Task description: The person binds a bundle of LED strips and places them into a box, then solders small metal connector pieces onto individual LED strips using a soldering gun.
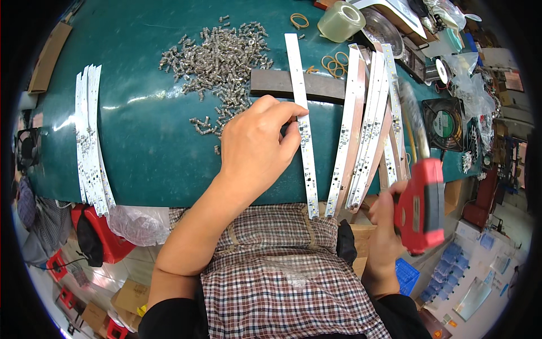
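My left hand [262, 138] pinches a narrow white LED strip board [308, 164] between thumb and forefinger. The strip lies across a dark grey bar [271, 82], and its lower end reaches the table's front edge. At the right, my right hand [387, 231] is wrapped round the handle of a red and black pistol-shaped soldering gun [420, 209]. Its long metal front part is smeared by motion and points away from me, over the right side of the table. Several more LED strip boards [370, 130] lie between the two hands, partly overlapping.
Small metal parts [226, 56] form a loose heap beyond my left hand. A bundle of strip boards [89, 141] lies at the far left. Rubber bands [334, 63], a tape roll [342, 21], a small fan [444, 124] and a wire spool [437, 72] crowd the right back.
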